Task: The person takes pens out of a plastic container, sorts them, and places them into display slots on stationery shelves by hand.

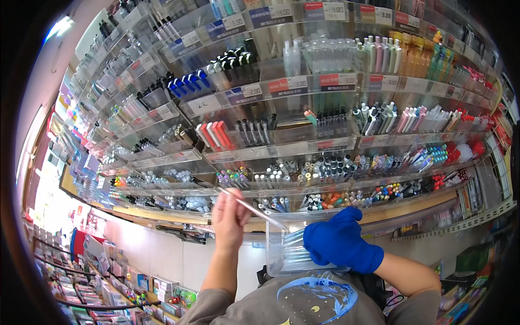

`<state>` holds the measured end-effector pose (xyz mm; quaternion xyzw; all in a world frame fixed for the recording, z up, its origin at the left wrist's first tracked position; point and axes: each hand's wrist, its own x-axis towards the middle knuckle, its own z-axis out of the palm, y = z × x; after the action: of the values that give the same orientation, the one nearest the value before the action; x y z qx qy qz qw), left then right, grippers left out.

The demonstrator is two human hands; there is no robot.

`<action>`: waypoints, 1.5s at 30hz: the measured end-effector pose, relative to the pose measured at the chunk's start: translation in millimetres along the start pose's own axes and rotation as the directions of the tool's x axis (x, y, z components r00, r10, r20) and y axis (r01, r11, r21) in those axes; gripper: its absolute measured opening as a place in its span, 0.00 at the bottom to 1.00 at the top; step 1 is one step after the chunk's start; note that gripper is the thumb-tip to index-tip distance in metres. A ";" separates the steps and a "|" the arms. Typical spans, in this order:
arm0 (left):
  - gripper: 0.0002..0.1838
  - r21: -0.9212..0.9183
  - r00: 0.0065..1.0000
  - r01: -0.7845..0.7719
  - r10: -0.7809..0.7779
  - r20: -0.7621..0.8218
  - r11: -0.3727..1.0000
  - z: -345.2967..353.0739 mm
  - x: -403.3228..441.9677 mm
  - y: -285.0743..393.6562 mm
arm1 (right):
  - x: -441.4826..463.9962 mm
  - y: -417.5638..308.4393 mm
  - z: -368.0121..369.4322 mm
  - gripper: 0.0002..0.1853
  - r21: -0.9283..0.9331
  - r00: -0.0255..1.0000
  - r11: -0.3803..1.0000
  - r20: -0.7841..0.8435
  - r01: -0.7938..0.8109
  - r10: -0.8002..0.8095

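My left hand (pixel 228 219), bare, pinches a slim pale pen (pixel 260 213) between thumb and fingers. The pen slants down to the right, its lower end over a clear plastic box (pixel 274 262). Several light-blue and white pens (pixel 295 250) lie side by side in the box, close against my shirt. My right hand (pixel 342 242), in a blue glove, is closed over the box's right side, with curled fingers reaching inside. The glove hides that part of the box, and whether the fingertips also touch pens cannot be seen.
Tiered clear shelves (pixel 281 146) full of upright pens, with price labels (pixel 336 81), rise in front of me. A wooden ledge (pixel 390 213) runs along their base. Low racks of packaged goods (pixel 103 276) stand at lower left. Pale floor (pixel 189 260) shows between.
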<state>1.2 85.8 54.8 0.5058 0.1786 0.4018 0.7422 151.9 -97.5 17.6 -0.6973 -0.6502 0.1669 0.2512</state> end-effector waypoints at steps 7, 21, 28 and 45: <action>0.10 0.169 0.935 0.157 -0.201 0.292 0.973 27.9 -31.8 -42.7 | 23.3 -39.2 -36.3 0.11 0.498 0.862 0.717 0.405 -0.487 0.305; 0.09 -0.088 0.998 -0.054 0.057 0.036 0.995 -7.0 -6.5 -7.1 | -0.1 7.3 12.8 0.08 0.180 1.000 0.984 0.025 -0.007 0.003; 0.10 0.016 0.977 0.122 -0.123 0.174 0.992 19.3 -30.8 -41.7 | 16.3 -19.8 -6.8 0.11 0.478 0.959 0.832 0.181 -0.281 0.220; 0.12 0.292 0.981 -0.190 0.169 0.097 0.937 18.1 -38.7 -29.8 | 11.9 -21.7 -13.7 0.15 0.406 0.920 0.840 0.309 -0.359 0.243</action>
<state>2.0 39.7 30.4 0.6407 0.1642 0.4179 0.6228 143.0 -87.0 42.2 -0.6869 -0.5002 0.4367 0.2955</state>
